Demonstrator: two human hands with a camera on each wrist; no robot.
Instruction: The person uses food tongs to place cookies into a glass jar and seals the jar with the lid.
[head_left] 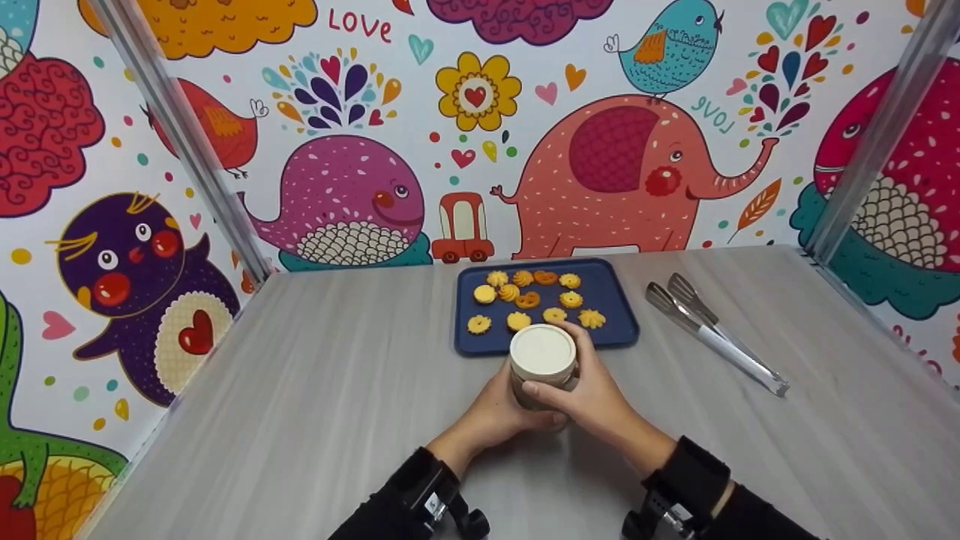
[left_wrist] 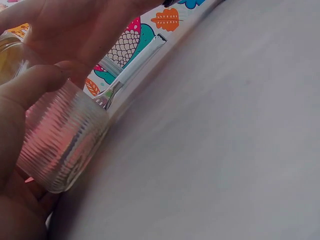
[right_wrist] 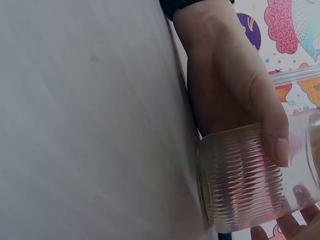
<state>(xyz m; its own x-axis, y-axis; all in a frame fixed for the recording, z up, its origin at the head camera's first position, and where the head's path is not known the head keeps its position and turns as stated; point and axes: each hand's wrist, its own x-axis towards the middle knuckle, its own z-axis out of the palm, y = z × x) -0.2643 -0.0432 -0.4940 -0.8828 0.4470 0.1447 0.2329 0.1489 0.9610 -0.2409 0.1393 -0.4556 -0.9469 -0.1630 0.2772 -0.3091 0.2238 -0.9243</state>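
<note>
Nestling between both gripping hands [head_left: 501, 406] [head_left: 596, 391] is a lidded jar [head_left: 541, 363].

Cream lid [head_left: 542, 349], clear jar [right_wrist: 240, 180] (ribbed), navy tray [head_left: 616, 304], golden cookies [head_left: 508, 292].

L grip [head_left: 496, 411] curled, R grip [head_left: 591, 388] ditto, forearms [head_left: 390, 502] angled inwd

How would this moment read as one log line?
left hand: grips jar; right hand: grips jar; lid: on jar; cookies: on blue tray; tongs: right of tray
</note>
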